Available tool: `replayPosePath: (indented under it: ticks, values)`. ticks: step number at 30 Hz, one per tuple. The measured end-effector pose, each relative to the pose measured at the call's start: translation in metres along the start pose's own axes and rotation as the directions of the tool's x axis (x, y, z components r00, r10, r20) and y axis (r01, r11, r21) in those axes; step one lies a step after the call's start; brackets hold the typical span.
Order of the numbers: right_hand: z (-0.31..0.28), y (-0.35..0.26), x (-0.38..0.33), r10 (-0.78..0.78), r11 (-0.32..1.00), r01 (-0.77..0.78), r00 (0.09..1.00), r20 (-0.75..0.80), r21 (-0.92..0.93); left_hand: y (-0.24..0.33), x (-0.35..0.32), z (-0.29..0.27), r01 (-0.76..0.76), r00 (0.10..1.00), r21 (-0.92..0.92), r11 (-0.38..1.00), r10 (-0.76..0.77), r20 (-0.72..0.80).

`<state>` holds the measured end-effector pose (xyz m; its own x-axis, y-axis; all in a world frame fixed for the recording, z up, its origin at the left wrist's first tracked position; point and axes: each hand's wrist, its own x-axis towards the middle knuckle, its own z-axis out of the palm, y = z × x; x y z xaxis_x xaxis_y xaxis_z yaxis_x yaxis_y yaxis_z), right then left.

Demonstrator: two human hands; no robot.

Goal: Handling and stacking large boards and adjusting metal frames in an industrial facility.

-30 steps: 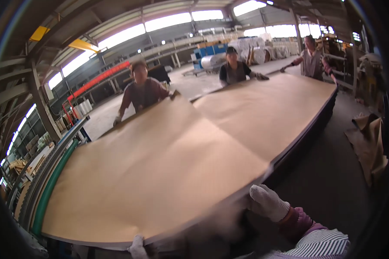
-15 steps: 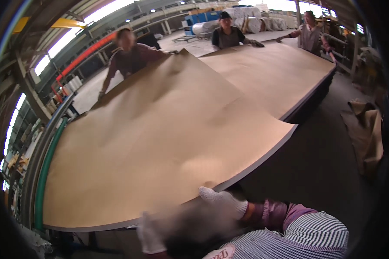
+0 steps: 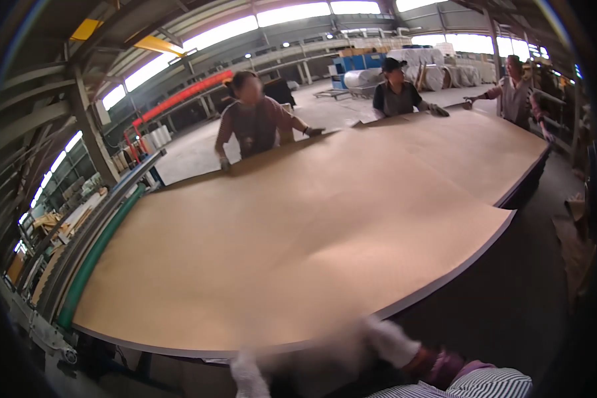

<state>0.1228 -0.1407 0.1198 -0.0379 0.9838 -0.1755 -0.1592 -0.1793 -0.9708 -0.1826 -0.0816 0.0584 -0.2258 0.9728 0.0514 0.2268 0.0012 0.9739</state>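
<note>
A large brown sheet (image 3: 265, 265) with a thin grey edge stretches across in front of me. Its near right corner hangs out past a brown-topped stack (image 3: 491, 142) farther off. My left hand (image 3: 249, 378), in a white glove, is low at the sheet's near edge; its fingers are smeared. Farther right along that edge is my right hand (image 3: 393, 341), also white-gloved, its fingertips at the grey rim. Blur hides whether either hand grips. Across the sheet, one person's gloved hands (image 3: 315, 131) are at the far edge.
A green roller (image 3: 99, 255) on a metal machine frame (image 3: 50, 331) borders the left end. Two more people (image 3: 397, 96) (image 3: 514, 96) stand at the far right. Crumpled brown material (image 3: 574, 242) lies at the right. Wrapped rolls (image 3: 428, 74) are stacked behind.
The raised fold at the far side of the sheet has come down and the sheet lies flatter. My right hand appears farther right and lower. The view has shifted.
</note>
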Motion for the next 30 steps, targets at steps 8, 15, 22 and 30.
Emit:
replayPosePath:
  ticks: [8, 15, 22, 30]
  values:
    - [0.044, 0.041, 0.045, -0.02, 0.997, 0.027, 0.995, 0.095, -0.069, 0.081, -0.036, 0.009, 0.349, 0.937, -0.523, 0.778, -0.29, 0.193]
    - [-0.004, -0.025, 0.025, 0.146, 0.989, -0.146, 0.989, 0.026, -0.008, -0.005, 0.044, -0.077, 0.292, 0.925, -0.578, 0.762, -0.379, -0.033]
    - [0.057, 0.027, 0.043, 0.056, 0.989, -0.09, 0.959, 0.277, 0.114, 0.048, 0.005, 0.007, 0.259, 0.944, -0.671, 0.695, -0.328, 0.025]
    - [0.075, 0.054, 0.088, -0.156, 0.953, 0.097, 0.968, 0.194, 0.285, 0.034, 0.03, -0.061, 0.259, 0.955, -0.646, 0.718, -0.292, 0.058]
